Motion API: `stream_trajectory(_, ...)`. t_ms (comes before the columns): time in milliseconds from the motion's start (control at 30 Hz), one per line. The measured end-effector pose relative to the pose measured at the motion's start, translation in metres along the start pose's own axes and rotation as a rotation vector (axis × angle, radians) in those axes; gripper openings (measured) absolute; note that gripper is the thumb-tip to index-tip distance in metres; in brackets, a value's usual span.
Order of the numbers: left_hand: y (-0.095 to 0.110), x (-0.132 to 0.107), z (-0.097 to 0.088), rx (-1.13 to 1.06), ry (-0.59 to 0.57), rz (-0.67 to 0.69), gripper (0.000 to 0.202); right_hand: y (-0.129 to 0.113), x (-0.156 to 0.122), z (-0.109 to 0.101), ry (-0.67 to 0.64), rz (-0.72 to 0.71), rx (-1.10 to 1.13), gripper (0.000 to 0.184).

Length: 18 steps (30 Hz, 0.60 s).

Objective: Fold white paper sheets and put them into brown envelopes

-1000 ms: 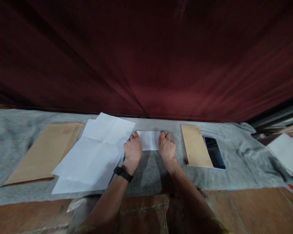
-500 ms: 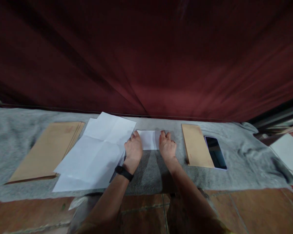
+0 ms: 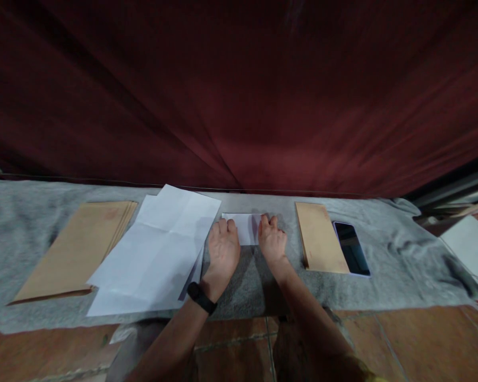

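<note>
A small folded white paper point(image 3: 245, 227) lies on the grey cloth point(image 3: 24, 212) in front of me. My left hand point(image 3: 223, 249), with a black band on the wrist, lies flat on the paper's left part, fingers stretched out. My right hand point(image 3: 271, 241) presses its fingertips on the paper's right edge, fingers flat and together. Neither hand grips anything.
Loose creased white sheets point(image 3: 159, 252) lie left of my hands, over a stack of brown envelopes point(image 3: 74, 246). To the right lie another brown envelope stack point(image 3: 317, 236) and a dark phone point(image 3: 351, 248). A dark red curtain point(image 3: 239, 95) hangs behind. White paper point(image 3: 468, 246) is at far right. Tiled floor point(image 3: 402, 345) is below.
My left hand has slid to the right over the folded paper, covering more of it. The right hand has stayed at the paper's right edge.
</note>
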<state>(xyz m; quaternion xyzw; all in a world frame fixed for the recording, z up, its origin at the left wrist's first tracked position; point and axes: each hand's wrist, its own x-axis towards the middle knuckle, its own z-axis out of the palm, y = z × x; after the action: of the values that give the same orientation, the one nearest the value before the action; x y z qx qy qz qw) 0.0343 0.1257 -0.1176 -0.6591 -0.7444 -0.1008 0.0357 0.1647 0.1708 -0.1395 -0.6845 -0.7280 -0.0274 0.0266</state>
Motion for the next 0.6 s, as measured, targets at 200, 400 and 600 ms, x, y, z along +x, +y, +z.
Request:
stream_trajectory(200, 0.013, -0.023, 0.033, -0.218, 0.09, 0.265, 0.053, 0.0, 0.002, 0.003, -0.021, -0.007, -0.008, 0.039)
stream_trajectory(400, 0.011, -0.02, 0.05, -0.209, 0.043, 0.218, 0.059, -0.001, 0.002, 0.003, -0.001, -0.002, -0.015, 0.039)
stream_trajectory(600, 0.013, -0.018, 0.049, -0.175, 0.014, 0.2, 0.058, -0.001, 0.002, -0.002, -0.024, 0.007, -0.013, 0.04)
